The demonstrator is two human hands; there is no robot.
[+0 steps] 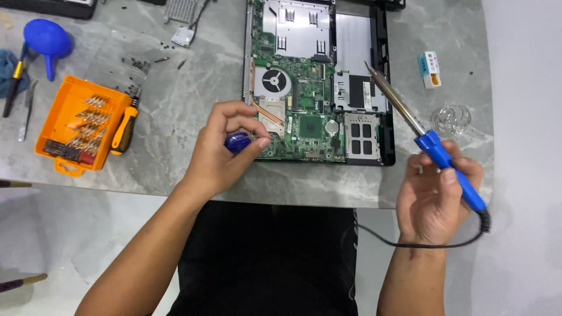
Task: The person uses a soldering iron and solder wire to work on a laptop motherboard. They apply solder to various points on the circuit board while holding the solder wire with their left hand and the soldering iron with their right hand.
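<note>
An opened laptop [374, 88] lies on the grey marble table [187, 105], its green circuit board [304, 117] and round fan [275, 81] bared. My left hand [225, 149] rests at the board's near left corner, pinching a small blue spool [237, 141] with a thin wire end sticking out toward the board. My right hand [436, 196] is off to the right of the laptop, gripping the blue handle of a soldering iron [421, 131]. The iron's metal tip points up-left and hovers over the laptop's right side. Its black cord loops below my wrist.
An orange bit case [79, 126] and an orange-black screwdriver [124, 130] sit at left, with a blue air blower [48, 40], tweezers [26, 111] and loose screws [134, 63] nearby. A small white-and-blue box [430, 69] and a clear coiled stand [451, 120] lie at right.
</note>
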